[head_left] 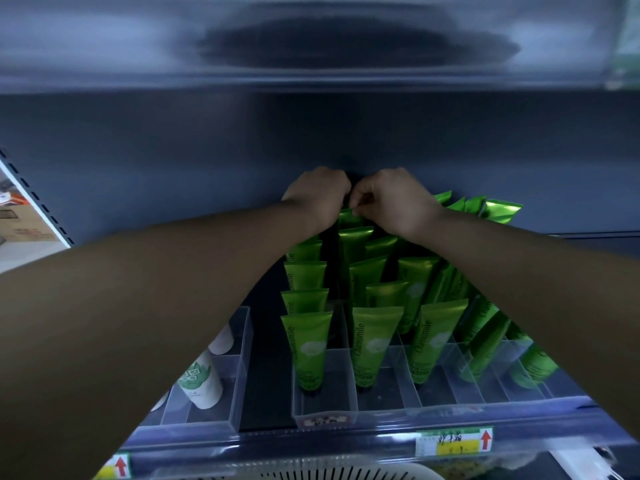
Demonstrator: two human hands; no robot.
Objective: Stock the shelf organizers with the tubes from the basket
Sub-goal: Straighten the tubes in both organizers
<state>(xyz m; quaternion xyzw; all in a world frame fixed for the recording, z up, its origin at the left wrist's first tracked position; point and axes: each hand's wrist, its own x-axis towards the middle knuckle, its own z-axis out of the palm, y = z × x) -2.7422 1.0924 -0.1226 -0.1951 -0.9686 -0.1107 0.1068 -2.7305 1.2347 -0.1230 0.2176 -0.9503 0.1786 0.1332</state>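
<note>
Shelf bay directly ahead of me.
Back panel (173,161): dark grey, plain.
Upper shelf underside (104,36) overhead: grey, glossy, dark oval patch (346,43) at centre.
Slotted upright (34,199) at my left: pale, row of dark slots.
Beyond upright: cardboard boxes (24,233), pale floor (20,254).
Front rail (311,445) below: dark, carries price labels (453,441) with red arrows.
Light: dim, bluish.

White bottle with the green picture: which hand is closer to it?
Left. The left hand is behind and right of the white bottle, at the back tubes; the right hand is farther right.
</note>
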